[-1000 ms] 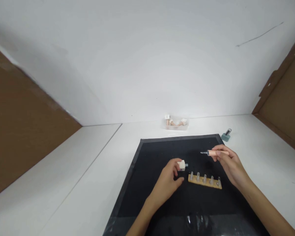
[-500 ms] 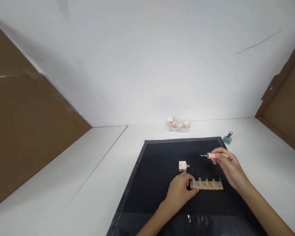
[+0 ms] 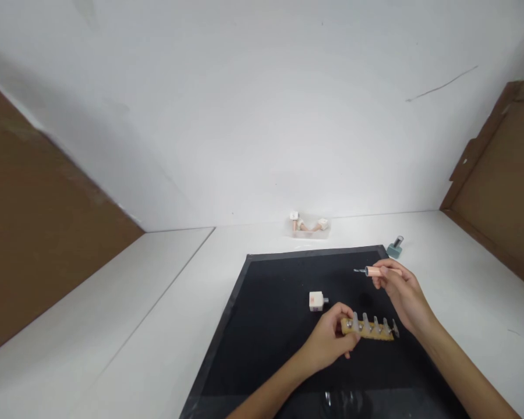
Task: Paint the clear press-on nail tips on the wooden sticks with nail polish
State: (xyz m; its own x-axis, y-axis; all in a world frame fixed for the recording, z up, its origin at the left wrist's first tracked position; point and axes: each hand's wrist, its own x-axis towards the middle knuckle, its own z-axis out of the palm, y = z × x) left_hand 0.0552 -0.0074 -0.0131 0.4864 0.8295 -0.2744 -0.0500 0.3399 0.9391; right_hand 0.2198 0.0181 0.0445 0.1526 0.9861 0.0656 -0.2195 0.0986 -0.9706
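My left hand (image 3: pixel 332 337) pinches the left end of a yellowish nail stand (image 3: pixel 375 331), fingers behind and thumb in front. Several clear false nails (image 3: pixel 365 321) stand in a row along it, tilted. In my right hand (image 3: pixel 402 288) is a nail polish brush (image 3: pixel 375 272) by its peach-coloured cap, the bristles pointing left above the mat. A square white polish bottle (image 3: pixel 317 301) lies on its side just behind my left hand, its bare neck facing right.
A black mat (image 3: pixel 279 279) covers the white table. Behind it, a clear box (image 3: pixel 311 228) holds several white-and-peach bottles. A teal bottle with a dark cap (image 3: pixel 394 248) sits by the mat's back right corner. Brown cardboard panels (image 3: pixel 39 221) flank both sides.
My left hand has gripped the nail stand and tilted it, with its right end turned slightly down. The brush stays in my right hand, nearly still. The whole view has shifted slightly.
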